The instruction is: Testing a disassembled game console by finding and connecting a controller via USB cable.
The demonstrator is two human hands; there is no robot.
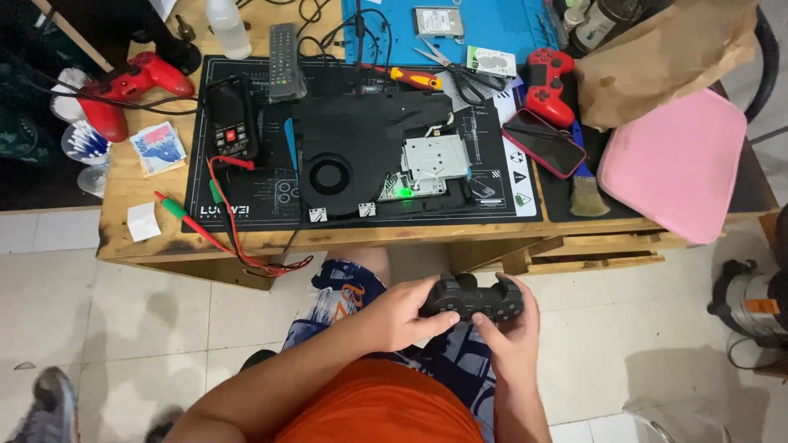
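Both hands wrapped on the black controller (474, 298), held low over the lap, in front of the worktop (123, 238) edge. Left hand (400, 316) has its grip closed on the left handle, thumb up on the face. Right hand (509, 332) has its grip closed on the right handle, thumb over the buttons. To test well: keep both thumbs free to reach every button, press one at a time, watch the opened console (369, 160) on the black mat (246, 209), where a green light (403, 194) shows.

Around it: multimeter (231, 123) with red leads (246, 254) hanging off the worktop edge, near the left knee, a possible snag. Screwdriver (410, 78), scissors (464, 78), remote (283, 49), phone (543, 141), brush (588, 193), two red controllers (131, 82) (548, 82), pink lid (677, 164), paper bag (657, 57). Nothing blocks the hands.
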